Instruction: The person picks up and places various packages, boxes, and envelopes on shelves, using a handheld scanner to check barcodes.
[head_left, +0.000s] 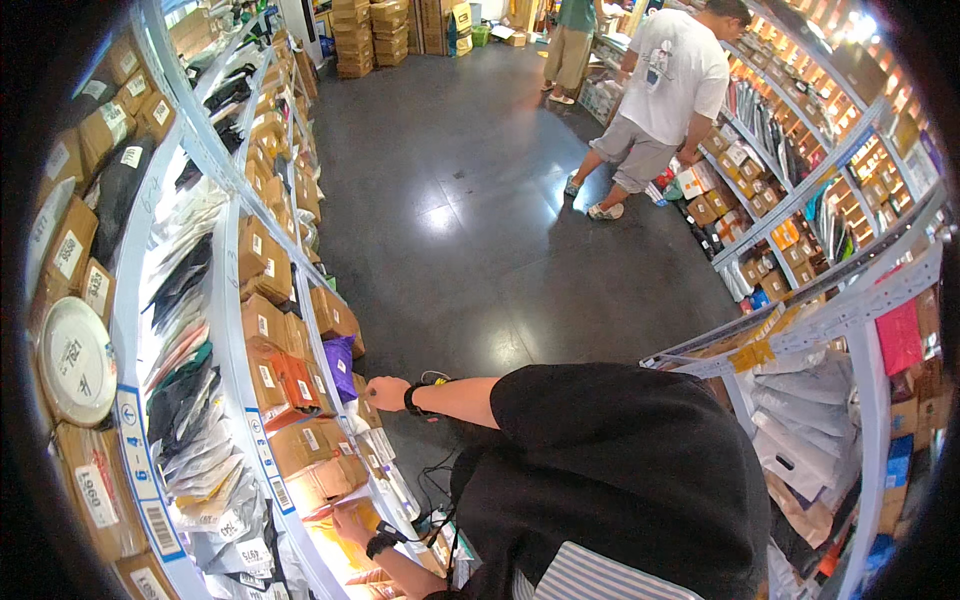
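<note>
My right hand (387, 392), a black band at its wrist, reaches to the low shelf front with fingers curled in. It is at the edge of a small cardboard box (366, 412), beside a purple plastic parcel (340, 366). What the fingers hold, if anything, is hidden. Closer to me, my left hand (352, 523) wears a dark watch and lies with fingers stretched over a yellow-orange parcel (335, 548) on a brightly lit lower shelf. A brown carton (328, 484) sits just above that hand. An orange box (296, 384) stands among the cartons farther along.
Metal shelving (232, 300) packed with cartons and bagged parcels lines the left. Another rack (862, 400) stands close on the right. A person in a white shirt (672, 80) bends at the far right shelves, with another person (575, 45) behind. Stacked cartons (353, 38) stand at the back.
</note>
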